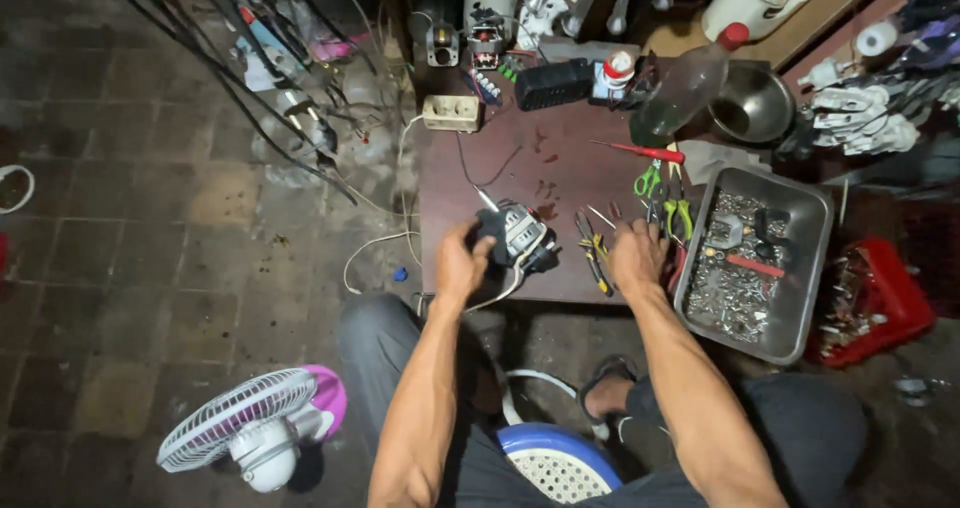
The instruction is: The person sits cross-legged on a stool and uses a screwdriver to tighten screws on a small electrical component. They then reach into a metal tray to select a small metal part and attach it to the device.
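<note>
Bottom left: one white fan head (262,440) on the floor, apparently stripped of its motor. Mid-frame: left hand (462,261) clamped on one small motor (515,236) at the tabletop (560,173) front edge; right hand (637,255) fingers spread, on the loose hand tools (596,246), nothing gripped. Motor looks opened, work unfinished. Right: one metal tray (800,298) of screws. Far: two more motors (465,38), one steel bowl (752,103).
</note>
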